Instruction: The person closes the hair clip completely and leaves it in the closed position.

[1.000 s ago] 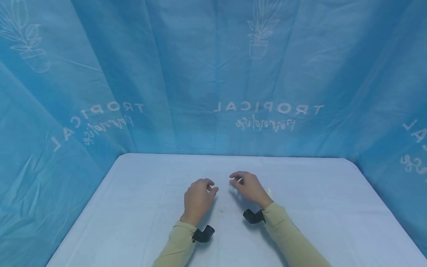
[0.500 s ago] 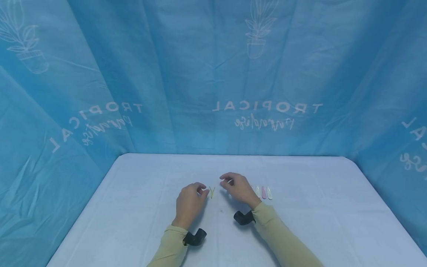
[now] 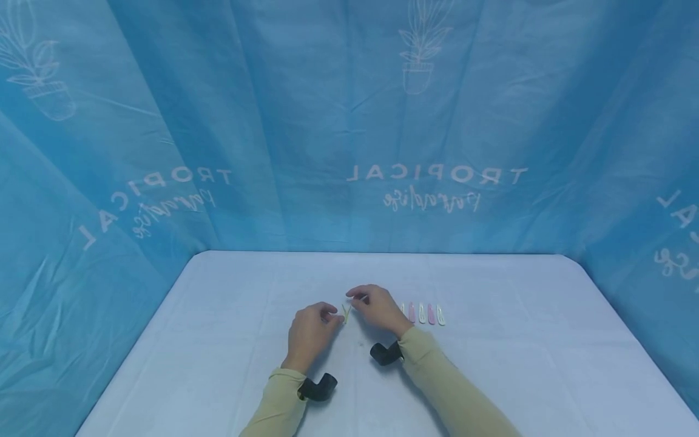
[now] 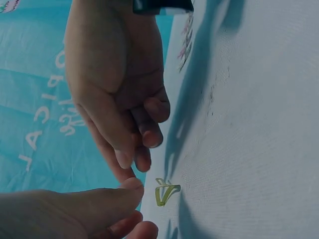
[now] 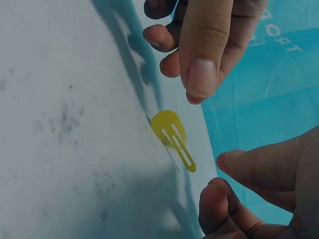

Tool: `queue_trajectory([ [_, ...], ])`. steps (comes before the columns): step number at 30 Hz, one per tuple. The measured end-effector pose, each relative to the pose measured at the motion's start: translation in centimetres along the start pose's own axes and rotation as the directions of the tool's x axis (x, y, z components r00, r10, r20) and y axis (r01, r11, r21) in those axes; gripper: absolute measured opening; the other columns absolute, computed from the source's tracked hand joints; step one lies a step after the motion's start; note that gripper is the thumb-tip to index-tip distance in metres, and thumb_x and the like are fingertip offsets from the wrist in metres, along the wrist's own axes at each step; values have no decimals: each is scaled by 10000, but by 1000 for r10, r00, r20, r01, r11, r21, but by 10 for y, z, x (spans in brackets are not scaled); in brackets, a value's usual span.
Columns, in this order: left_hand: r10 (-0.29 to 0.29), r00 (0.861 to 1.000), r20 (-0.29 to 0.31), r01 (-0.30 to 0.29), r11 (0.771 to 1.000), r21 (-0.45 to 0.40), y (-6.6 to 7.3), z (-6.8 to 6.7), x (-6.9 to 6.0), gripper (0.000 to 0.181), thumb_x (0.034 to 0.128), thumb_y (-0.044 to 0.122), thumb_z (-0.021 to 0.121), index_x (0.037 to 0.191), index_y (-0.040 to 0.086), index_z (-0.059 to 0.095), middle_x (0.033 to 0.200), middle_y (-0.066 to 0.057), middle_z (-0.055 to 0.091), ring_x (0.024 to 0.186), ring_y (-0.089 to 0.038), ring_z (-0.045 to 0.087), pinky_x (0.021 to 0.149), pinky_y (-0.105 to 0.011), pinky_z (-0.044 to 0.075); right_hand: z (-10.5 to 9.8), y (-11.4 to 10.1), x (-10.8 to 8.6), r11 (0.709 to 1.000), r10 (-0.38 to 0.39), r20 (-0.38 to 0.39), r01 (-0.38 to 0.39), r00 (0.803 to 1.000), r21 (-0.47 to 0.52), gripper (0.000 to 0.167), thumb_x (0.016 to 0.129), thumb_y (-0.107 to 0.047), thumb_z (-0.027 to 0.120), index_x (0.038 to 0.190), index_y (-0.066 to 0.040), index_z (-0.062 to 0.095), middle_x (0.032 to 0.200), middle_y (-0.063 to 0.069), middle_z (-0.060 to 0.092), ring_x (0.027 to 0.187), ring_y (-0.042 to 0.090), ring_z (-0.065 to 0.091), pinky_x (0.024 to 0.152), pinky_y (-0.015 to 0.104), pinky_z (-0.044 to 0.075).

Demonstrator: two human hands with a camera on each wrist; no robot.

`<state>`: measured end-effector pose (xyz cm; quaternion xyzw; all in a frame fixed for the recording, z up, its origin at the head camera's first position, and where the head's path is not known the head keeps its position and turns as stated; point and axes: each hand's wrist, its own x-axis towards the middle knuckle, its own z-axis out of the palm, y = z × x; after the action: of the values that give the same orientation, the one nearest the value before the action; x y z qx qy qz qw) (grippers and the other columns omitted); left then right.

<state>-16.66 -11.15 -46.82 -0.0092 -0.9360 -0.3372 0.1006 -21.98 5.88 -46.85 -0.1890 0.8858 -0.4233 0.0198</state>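
Note:
A yellow snap hair clip (image 3: 346,315) stands on the white table between the two hands, its prongs spread in a V. My left hand (image 3: 311,335) is just left of it, thumb and fingers loosely bent. My right hand (image 3: 379,309) hangs a little to the right and beyond, its fingers also loosely bent. In the left wrist view, a gap shows between the clip (image 4: 159,196) and both hands. The right wrist view shows the clip's broad round end and slotted prong (image 5: 167,120), with no fingertip touching it. Neither hand appears to hold anything.
Several more hair clips lie in a row right of the right hand, among them a pink clip (image 3: 431,314) and a pale clip (image 3: 441,315). Black wrist mounts (image 3: 318,387) stick out from both sleeves. A blue curtain (image 3: 306,121) hangs around the white table (image 3: 519,364).
Both hands have moved left, the right one further, closing in on the yellow clip. The yellow clip and the row of clips, hidden at first, have come into sight.

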Motion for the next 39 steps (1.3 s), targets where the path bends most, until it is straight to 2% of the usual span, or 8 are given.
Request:
queue_trajectory([
  [4, -10, 999, 31, 11, 1000, -17, -1, 0, 0, 220, 818, 246, 830, 940, 79, 756, 725, 20, 674, 602, -95, 564, 569, -305, 461, 2, -2, 2, 999, -21, 16, 22, 1000, -35, 227, 944, -14, 583, 1100, -47, 745, 1020, 112, 708, 960, 288, 655, 881, 452, 503],
  [10, 2, 1000, 24, -2, 1000, 1, -4, 3, -1, 240, 803, 248, 847, 935, 69, 755, 691, 37, 641, 575, -84, 530, 543, -288, 437, 2, -5, 4, 998, 0, 63, 4, 998, -57, 245, 939, -20, 567, 1101, -52, 750, 1037, 125, 709, 1026, 315, 644, 949, 490, 479],
  [19, -2, 1000, 22, 2, 999, 34, -4, 8, -2, 228, 796, 242, 852, 924, 80, 756, 679, 59, 629, 577, -83, 531, 549, -294, 440, 1, -8, 6, 996, -43, 106, 51, 993, -78, 263, 930, 2, 547, 1097, -24, 748, 1034, 158, 709, 998, 337, 643, 907, 501, 493],
  [28, 12, 1000, 7, -12, 999, 38, -3, 11, -2, 118, 799, 223, 841, 819, 143, 757, 656, 90, 632, 574, -68, 530, 538, -290, 429, 3, -5, 10, 996, 0, 129, 12, 992, -93, 253, 940, -21, 554, 1088, -49, 758, 1066, 151, 709, 981, 303, 646, 897, 481, 500],
  [35, 17, 1000, 1, -17, 999, 43, -3, 11, -1, 104, 802, 199, 840, 808, 137, 756, 640, 91, 600, 568, -69, 502, 532, -283, 408, 4, -5, 11, 995, 7, 134, 7, 991, -100, 250, 939, -29, 556, 1082, -51, 760, 1062, 148, 711, 916, 261, 628, 883, 469, 500],
  [39, 11, 1000, 2, -11, 999, 53, -2, 12, -1, 107, 808, 203, 839, 813, 134, 757, 640, 90, 593, 569, -71, 499, 534, -280, 406, 5, -5, 12, 995, 9, 131, 5, 991, -101, 250, 942, -36, 549, 1073, -53, 761, 1055, 141, 712, 952, 279, 635, 903, 478, 492],
])
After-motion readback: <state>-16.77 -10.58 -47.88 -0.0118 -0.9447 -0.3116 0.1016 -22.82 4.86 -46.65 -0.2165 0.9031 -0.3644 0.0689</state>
